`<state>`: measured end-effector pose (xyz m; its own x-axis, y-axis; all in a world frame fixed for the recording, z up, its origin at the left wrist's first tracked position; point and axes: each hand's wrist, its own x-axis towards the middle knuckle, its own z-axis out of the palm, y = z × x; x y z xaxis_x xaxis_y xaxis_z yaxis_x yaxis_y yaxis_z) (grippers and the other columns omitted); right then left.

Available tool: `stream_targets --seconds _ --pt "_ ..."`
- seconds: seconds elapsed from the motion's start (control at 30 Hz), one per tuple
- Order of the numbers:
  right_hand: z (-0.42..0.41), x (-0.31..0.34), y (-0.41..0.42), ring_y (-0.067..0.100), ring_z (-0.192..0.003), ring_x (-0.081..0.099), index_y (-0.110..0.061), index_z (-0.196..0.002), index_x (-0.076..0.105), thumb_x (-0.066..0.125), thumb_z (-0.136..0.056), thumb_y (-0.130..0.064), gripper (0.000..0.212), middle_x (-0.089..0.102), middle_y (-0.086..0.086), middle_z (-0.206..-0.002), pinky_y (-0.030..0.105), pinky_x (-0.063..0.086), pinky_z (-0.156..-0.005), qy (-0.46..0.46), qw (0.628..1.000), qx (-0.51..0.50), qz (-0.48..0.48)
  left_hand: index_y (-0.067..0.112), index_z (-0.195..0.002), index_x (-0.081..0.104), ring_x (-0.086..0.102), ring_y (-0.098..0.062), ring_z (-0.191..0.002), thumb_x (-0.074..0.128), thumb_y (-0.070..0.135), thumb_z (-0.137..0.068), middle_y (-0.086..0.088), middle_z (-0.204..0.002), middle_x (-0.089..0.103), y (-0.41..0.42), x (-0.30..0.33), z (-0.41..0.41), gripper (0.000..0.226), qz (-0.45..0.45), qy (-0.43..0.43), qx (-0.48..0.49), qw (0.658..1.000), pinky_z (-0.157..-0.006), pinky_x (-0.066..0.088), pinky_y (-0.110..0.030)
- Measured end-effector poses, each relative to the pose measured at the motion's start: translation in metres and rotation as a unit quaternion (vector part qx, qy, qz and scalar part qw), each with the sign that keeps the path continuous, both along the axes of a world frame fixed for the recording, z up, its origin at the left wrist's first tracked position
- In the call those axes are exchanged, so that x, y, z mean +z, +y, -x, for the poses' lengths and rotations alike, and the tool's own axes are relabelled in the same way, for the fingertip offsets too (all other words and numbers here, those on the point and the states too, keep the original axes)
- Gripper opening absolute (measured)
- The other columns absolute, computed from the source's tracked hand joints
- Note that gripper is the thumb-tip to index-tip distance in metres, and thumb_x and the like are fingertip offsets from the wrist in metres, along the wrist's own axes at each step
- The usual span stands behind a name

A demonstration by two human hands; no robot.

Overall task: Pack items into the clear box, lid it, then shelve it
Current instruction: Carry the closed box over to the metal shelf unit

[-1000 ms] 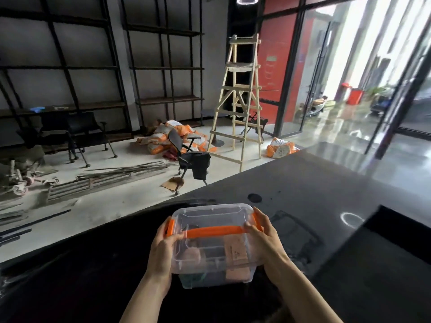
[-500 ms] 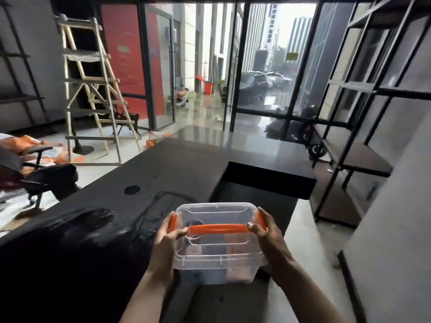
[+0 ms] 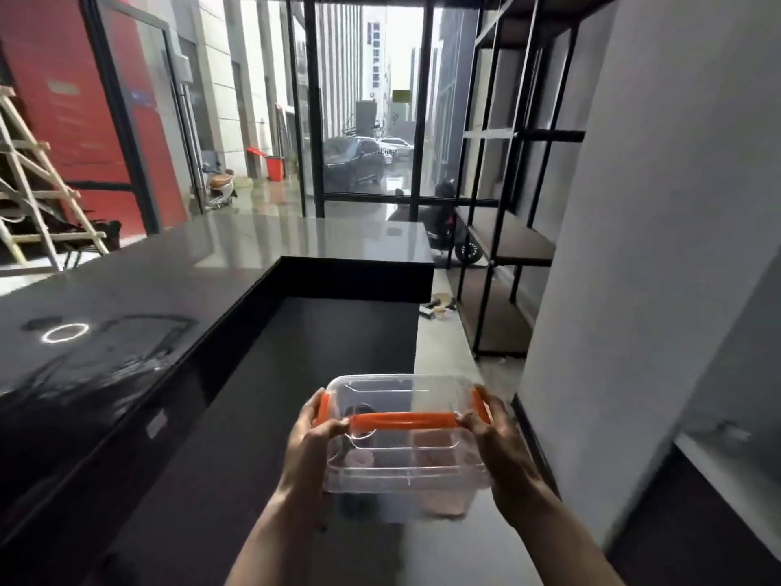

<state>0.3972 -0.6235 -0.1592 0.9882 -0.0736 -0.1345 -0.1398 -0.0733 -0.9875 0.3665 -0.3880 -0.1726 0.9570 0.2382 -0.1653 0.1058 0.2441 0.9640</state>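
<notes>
I carry the clear box in front of me, lid on, with orange side clips and an orange handle lying across the lid. Blurred items show through its walls, one brownish at the right and one dark at the left. My left hand grips the box's left end and my right hand grips its right end. The box hangs in the air over the lower black counter's right edge and the floor. A black metal shelf unit with dark boards stands ahead on the right.
A glossy black counter runs along my left, with a lower black surface beside it. A grey wall stands close on the right. A wooden ladder is far left. Glass doors ahead show a scooter and parked cars.
My view has swung to the right, from the room with the ladder and chairs towards the glass front and the shelf unit. The box has stayed in both hands, off the counter.
</notes>
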Motion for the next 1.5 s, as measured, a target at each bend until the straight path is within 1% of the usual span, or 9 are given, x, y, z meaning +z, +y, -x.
stream_targets --seconds 0.3,0.43,0.57,0.7,0.8,0.87,1.1,1.23,1.5 --pt "0.059 -0.052 -0.126 0.025 -0.109 0.056 -0.033 -0.153 0.033 0.056 -0.102 -0.028 0.056 0.051 -0.001 -0.134 0.037 0.05 -0.078 -0.001 0.999 -0.011 -0.033 0.024 -0.129 0.06 0.074 -0.024 -0.088 0.062 0.013 -0.06 -0.005 -0.103 0.078 -0.132 -0.043 0.039 0.07 0.005 -0.004 -0.035 0.999 -0.071 0.057 -0.042" --pt "0.058 -0.04 -0.158 0.029 -0.113 0.059 -0.035 -0.152 0.033 0.054 -0.102 -0.039 0.055 0.053 0.005 -0.14 0.048 0.054 -0.091 -0.012 0.999 -0.028 -0.025 0.024 -0.143 0.049 0.068 -0.034 -0.107 0.066 0.018 -0.061 -0.01 -0.126 0.068 -0.163 -0.032 0.035 0.085 0.005 -0.012 -0.043 0.999 -0.089 0.055 -0.062" --pt "0.053 -0.034 -0.18 0.033 -0.124 0.057 -0.039 -0.152 0.031 0.055 -0.097 -0.049 0.061 0.049 0.007 -0.149 0.058 0.052 -0.099 -0.012 0.998 -0.051 -0.022 0.027 -0.142 0.047 0.069 -0.026 -0.099 0.064 0.025 -0.063 -0.005 -0.119 0.068 -0.189 -0.023 0.024 0.08 -0.025 -0.034 -0.065 0.997 -0.08 0.057 -0.049" --pt "0.035 -0.031 -0.201 0.033 -0.126 0.056 -0.045 -0.144 0.036 0.056 -0.092 -0.055 0.057 0.049 0.004 -0.149 0.058 0.052 -0.1 -0.015 0.998 -0.067 0.004 0.027 -0.146 0.045 0.065 -0.033 -0.11 0.064 0.026 -0.063 -0.009 -0.129 0.064 -0.21 -0.022 0.002 0.084 -0.024 -0.026 -0.072 0.997 -0.089 0.054 -0.06" --pt "0.013 -0.032 -0.216 0.022 -0.102 0.062 -0.036 -0.147 0.033 0.054 -0.101 -0.033 0.05 0.051 0.004 -0.132 0.039 0.057 -0.075 -0.031 0.997 -0.069 -0.006 0.028 -0.148 0.043 0.064 -0.033 -0.112 0.065 0.026 -0.064 -0.009 -0.131 0.062 -0.224 -0.022 -0.024 0.086 -0.019 -0.027 -0.078 0.996 -0.094 0.051 -0.063" --pt "-0.007 -0.035 -0.226 0.012 -0.089 0.06 -0.031 -0.142 0.033 0.054 -0.102 -0.028 0.045 0.052 0.007 -0.127 0.028 0.05 -0.062 -0.032 0.996 -0.076 -0.014 0.028 -0.148 0.042 0.064 -0.033 -0.112 0.064 0.027 -0.064 -0.008 -0.132 0.062 -0.231 -0.024 -0.046 0.087 -0.013 -0.029 -0.08 0.996 -0.095 0.05 -0.064" --pt "-0.11 -0.044 -0.24 0.015 -0.085 0.059 -0.019 -0.133 0.037 0.057 -0.1 -0.02 0.038 0.055 0.017 -0.124 0.029 0.047 -0.058 -0.014 0.992 -0.122 -0.028 0.022 -0.149 0.042 0.065 -0.032 -0.109 0.064 0.022 -0.06 -0.013 -0.136 0.06 -0.248 -0.04 -0.158 0.091 -0.004 -0.027 -0.094 0.995 -0.082 0.055 -0.053" --pt "-0.205 -0.045 -0.24 0.008 -0.08 0.055 -0.016 -0.133 0.04 0.056 -0.101 -0.02 0.035 0.06 0.02 -0.126 0.024 0.039 -0.056 0.007 0.992 -0.126 -0.008 0.022 -0.149 0.041 0.062 -0.037 -0.115 0.066 0.025 -0.061 -0.016 -0.14 0.057 -0.247 -0.043 -0.247 0.092 0.0 -0.016 -0.094 0.995 -0.093 0.05 -0.067" --pt "-0.398 -0.017 -0.235 0.013 -0.086 0.06 -0.022 -0.132 0.041 0.057 -0.101 -0.026 0.035 0.059 0.019 -0.131 0.026 0.045 -0.057 0.001 0.992 -0.122 -0.009 0.03 -0.149 0.041 0.059 -0.034 -0.121 0.068 0.03 -0.066 -0.01 -0.142 0.056 -0.242 -0.026 -0.448 0.088 0.007 -0.014 -0.091 0.996 -0.099 0.047 -0.063"
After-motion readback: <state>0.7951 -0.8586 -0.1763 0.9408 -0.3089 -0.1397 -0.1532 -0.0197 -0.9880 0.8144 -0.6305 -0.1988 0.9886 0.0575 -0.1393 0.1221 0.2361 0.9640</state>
